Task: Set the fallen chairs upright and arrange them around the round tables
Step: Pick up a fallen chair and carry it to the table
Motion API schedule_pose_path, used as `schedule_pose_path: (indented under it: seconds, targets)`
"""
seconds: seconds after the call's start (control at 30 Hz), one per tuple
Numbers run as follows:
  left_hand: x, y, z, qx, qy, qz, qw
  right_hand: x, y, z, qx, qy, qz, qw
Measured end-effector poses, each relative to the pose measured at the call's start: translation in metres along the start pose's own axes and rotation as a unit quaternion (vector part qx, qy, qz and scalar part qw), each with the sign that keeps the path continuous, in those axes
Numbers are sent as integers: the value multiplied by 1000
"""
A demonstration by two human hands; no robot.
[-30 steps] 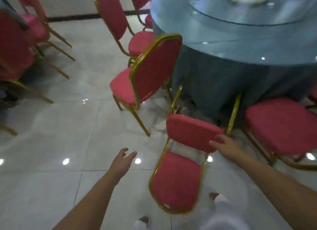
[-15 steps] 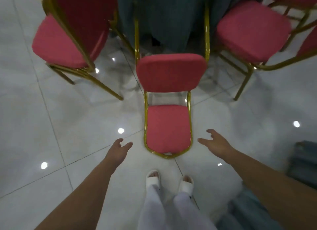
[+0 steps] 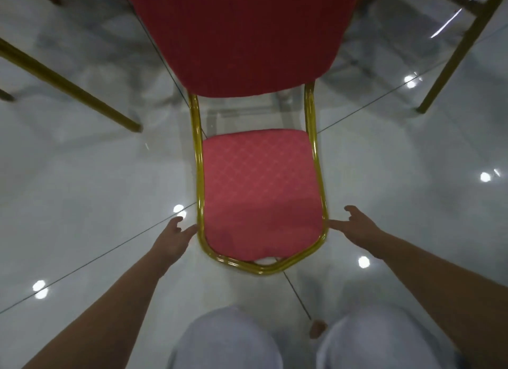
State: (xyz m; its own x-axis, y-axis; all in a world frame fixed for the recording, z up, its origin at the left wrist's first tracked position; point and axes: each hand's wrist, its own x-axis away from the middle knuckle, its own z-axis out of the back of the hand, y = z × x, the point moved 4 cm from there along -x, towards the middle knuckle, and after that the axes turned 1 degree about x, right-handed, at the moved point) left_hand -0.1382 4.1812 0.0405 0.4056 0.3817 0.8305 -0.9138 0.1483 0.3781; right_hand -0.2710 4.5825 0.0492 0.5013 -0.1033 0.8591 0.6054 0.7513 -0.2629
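A fallen chair (image 3: 261, 192) with red cushions and a gold metal frame lies on its back on the tiled floor, its backrest nearest me and its seat rising at the top of the view. My left hand (image 3: 173, 238) reaches the left side of the backrest frame, fingertips at the gold tube. My right hand (image 3: 357, 228) reaches the right side, fingers spread and a fingertip touching the frame. Neither hand is closed round the frame.
Gold legs of a neighbouring chair (image 3: 68, 85) slant across the left, and another chair's leg (image 3: 453, 55) stands at the upper right. My knees in pale trousers (image 3: 233, 338) fill the bottom. Glossy white floor tiles (image 3: 82, 192) surround the chair.
I have bent down much closer to the fallen chair. Both hands moved forward from beside the backrest's end to its frame on either side.
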Motion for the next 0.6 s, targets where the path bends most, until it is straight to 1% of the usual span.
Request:
schedule_pose_path:
  seconds: [0.07, 0.13, 0.2, 0.3, 0.37, 0.4, 0.53, 0.6]
  targets:
    - [-48, -20, -21, 17, -2, 6, 1000, -48, 6, -9, -31, -25, -28, 999]
    - [-87, -47, -42, 55, -25, 36, 998, -84, 12, -21, -48, -97, -75, 991]
    - [-116, -73, -58, 118, -49, 59, 990, -111, 16, -34, -41, -153, -83, 984]
    - [-128, -83, -70, 204, -58, 50, 976, -130, 25, -45, -88, -148, -62, 983]
    - [-115, -79, -67, 213, -62, 52, 974, -121, 30, -44, -148, -140, -79, 976]
    - [-103, -74, -64, 207, -72, 53, 974, -110, 29, -39, -161, -140, -85, 973]
    - [-20, -52, -29, 167, -118, 54, 977, -31, 18, -6, -147, -114, -89, 978]
    - [34, -36, -6, 157, -118, 60, 979, 23, 10, 13, -144, -114, -89, 979]
